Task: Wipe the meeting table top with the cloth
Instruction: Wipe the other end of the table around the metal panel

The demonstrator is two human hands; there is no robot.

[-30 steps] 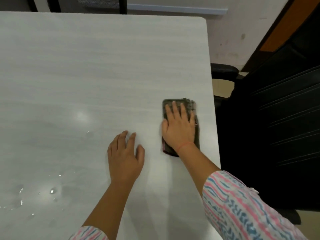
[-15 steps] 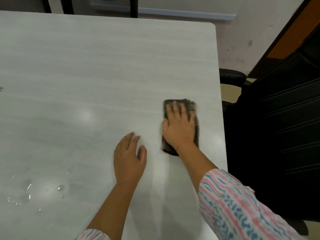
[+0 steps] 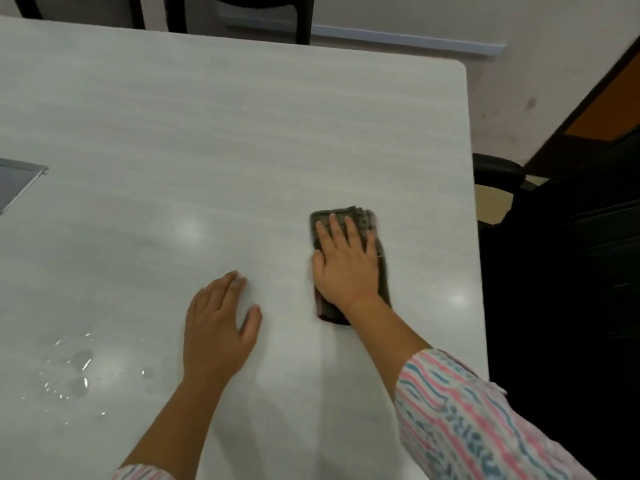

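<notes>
stage: wiping in progress, judged from cloth (image 3: pixel 363 216) held flat against table top (image 3: pixel 242 126).
done: no droplets or smears visible in the patch round the cloth; extent of surface already wiped not determinable from sheen alone.
left: water droplets (image 3: pixel 71 374) scattered on the near-left area, well apart from the cloth; by judgement, yet to cover: that wet patch, plus the far and left stretches.
progress estimate: partial at best, given standing water in plain view.
cloth, look: dark grey-green, folded to a narrow oblong, long side pointing away from the person; reddish edge showing at the near end; far end faintly blurred.
cloth, place: lying flat on the table top, near the right edge, wholly on the surface, no overhang.
right hand (image 3: pixel 346 271): palm down on the cloth, fingers (image 3: pixel 334 228) straight and slightly spread, pressing, not curled round it.
left hand (image 3: pixel 216 334): resting on bare table just left of the cloth, apart from it; digits loosely extended, thumb out, holding nothing.
surroundings: grey inset panel (image 3: pixel 17 183) at the left margin; black chair (image 3: pixel 571 271) beside the right edge.
</notes>
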